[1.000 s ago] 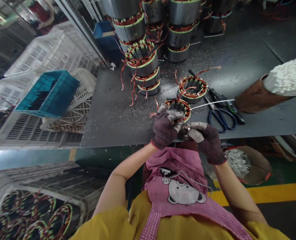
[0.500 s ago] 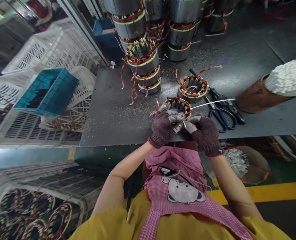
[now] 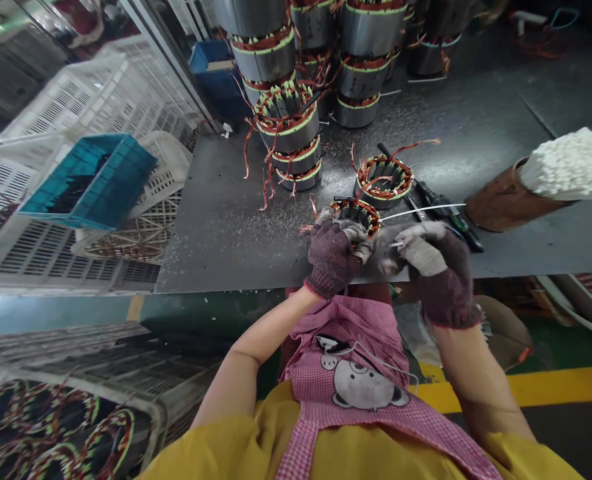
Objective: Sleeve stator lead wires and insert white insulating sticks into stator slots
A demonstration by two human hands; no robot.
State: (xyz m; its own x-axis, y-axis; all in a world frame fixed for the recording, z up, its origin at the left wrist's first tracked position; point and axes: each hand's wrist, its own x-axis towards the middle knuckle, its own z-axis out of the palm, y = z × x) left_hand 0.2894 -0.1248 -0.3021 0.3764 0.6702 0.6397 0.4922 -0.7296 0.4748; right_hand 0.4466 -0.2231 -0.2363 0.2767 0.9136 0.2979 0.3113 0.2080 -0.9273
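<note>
My left hand (image 3: 332, 257), in a dark knit glove with worn grey fingertips, grips the near rim of a small motor stator (image 3: 359, 215) wound with copper wire. This stator rests on the dark metal workbench (image 3: 216, 227). My right hand (image 3: 439, 270), in a matching glove, is a little to the right of the stator and pinches a small white sliver (image 3: 396, 245), which is slightly blurred. A long thin white strip (image 3: 423, 210) runs from the stator's rim toward the right. A second wound stator (image 3: 385, 181) stands just beyond it.
Pliers (image 3: 449, 212) lie on the bench beside a bundle of white strips in a brown paper wrap (image 3: 566, 177). Stacks of wound stators (image 3: 289, 137) stand at the back. A blue crate (image 3: 89, 183) sits on white plastic crates (image 3: 66, 113) to the left, and a crate of stators (image 3: 66, 433) is at lower left.
My right hand has moved right and slightly up, away from the stator, and now covers the blue-handled scissors. My left hand still holds the stator in place.
</note>
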